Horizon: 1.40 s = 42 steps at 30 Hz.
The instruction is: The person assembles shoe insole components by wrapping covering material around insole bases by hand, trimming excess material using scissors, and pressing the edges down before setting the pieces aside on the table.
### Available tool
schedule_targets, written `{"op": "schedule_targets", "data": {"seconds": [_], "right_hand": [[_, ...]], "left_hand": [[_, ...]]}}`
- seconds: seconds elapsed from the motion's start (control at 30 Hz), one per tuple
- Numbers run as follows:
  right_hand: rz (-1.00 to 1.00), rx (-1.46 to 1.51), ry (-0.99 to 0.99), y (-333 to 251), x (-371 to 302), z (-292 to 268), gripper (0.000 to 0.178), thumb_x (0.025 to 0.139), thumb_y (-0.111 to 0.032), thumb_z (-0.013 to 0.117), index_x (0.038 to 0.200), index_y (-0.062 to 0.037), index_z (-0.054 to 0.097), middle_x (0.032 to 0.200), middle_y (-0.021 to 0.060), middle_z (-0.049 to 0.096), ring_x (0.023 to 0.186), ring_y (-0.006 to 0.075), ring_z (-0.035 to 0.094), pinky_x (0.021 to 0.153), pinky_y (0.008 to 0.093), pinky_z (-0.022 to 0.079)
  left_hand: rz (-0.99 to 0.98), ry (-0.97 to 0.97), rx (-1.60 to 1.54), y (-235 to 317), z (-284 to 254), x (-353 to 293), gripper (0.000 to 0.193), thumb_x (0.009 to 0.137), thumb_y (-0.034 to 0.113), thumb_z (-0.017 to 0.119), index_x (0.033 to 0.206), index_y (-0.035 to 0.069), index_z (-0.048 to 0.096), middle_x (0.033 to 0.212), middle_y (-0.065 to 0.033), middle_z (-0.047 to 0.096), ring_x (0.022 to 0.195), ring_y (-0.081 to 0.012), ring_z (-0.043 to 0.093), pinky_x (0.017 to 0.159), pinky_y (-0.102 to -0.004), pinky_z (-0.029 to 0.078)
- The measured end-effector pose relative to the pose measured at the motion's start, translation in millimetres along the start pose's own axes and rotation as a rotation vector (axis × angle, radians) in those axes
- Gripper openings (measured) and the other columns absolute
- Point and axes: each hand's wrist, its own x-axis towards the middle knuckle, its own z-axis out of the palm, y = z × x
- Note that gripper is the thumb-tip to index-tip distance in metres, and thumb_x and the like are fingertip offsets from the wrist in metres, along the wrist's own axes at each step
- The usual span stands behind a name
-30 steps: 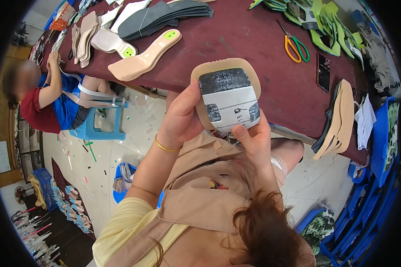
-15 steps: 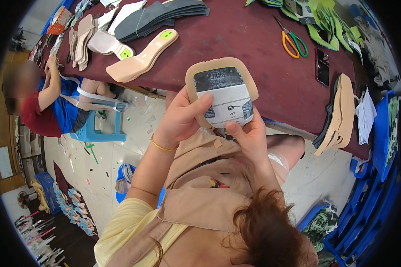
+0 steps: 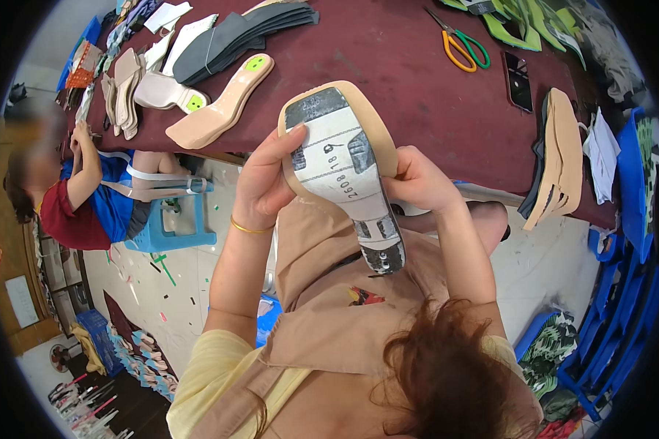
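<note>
A shoe insole board (image 3: 344, 172), white and black with markings on its face, lies at a slant above my lap, its narrow heel end toward me. A beige lining piece (image 3: 372, 121) sits behind it and sticks out around the broad toe end. My left hand (image 3: 267, 175) grips the left edge, thumb on the white face and fingers behind. At the right edge, my right hand (image 3: 423, 179) pinches the beige lining beside the board with bent fingers. Beyond them on the maroon-covered table (image 3: 359, 51) rests a glossy beige insole (image 3: 223, 110) with a yellow-green sticker.
Dark grey insoles (image 3: 245, 40) lie bundled at the back left. Scissors (image 3: 461, 45), a phone (image 3: 518, 82) and stacked tan insole pieces (image 3: 556, 161) are to the right. A person (image 3: 73, 197) sits at left on a blue stool (image 3: 172, 223). Blue racks (image 3: 611, 314) stand at right.
The insole board has tilted, so its full length down to the heel now shows. My right hand has shifted from the near edge to the right side. The view has turned slightly.
</note>
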Motion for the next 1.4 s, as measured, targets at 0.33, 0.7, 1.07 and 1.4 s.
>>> {"op": "schedule_targets", "data": {"seconds": [0.33,0.7,1.07,1.4], "right_hand": [[0.016,-0.021,-0.148,3,1,2,0.019,0.088,-0.009,0.052,0.102,0.0001,0.062,0.078,-0.0018,0.06,0.066,0.0046,0.051,0.058,0.0221,0.043],[0.145,0.091,-0.116,11,-5,-2,0.026,0.088,-0.011,0.053,0.109,0.001,0.061,0.087,0.0008,0.063,0.077,0.0064,0.054,0.068,0.0231,0.045],[0.065,0.097,0.249,-19,-5,26,0.03,0.084,-0.015,0.069,0.108,0.0019,0.063,0.094,0.0044,0.067,0.086,0.0062,0.057,0.074,0.0262,0.048],[0.036,0.044,0.368,-7,-13,16,0.024,0.086,-0.014,0.065,0.103,0.0037,0.064,0.085,0.002,0.066,0.076,0.0055,0.057,0.067,0.0219,0.047]], "left_hand": [[-0.081,0.084,-0.07,5,-18,-1,0.032,0.092,0.006,0.051,0.122,-0.004,0.048,0.119,-0.0166,0.057,0.107,-0.0258,0.059,0.092,-0.0372,0.05],[-0.088,0.111,0.125,3,-23,7,0.034,0.092,0.009,0.051,0.124,-0.004,0.046,0.118,-0.0155,0.058,0.106,-0.0233,0.059,0.091,-0.0354,0.051],[-0.023,0.066,0.204,-8,-17,1,0.04,0.092,0.013,0.054,0.128,0.002,0.044,0.121,-0.0108,0.057,0.112,-0.0223,0.056,0.095,-0.0365,0.045],[0.03,0.075,0.309,-38,-16,-5,0.049,0.086,0.018,0.063,0.129,0.004,0.044,0.121,-0.008,0.058,0.109,-0.02,0.057,0.092,-0.0362,0.046]]}}
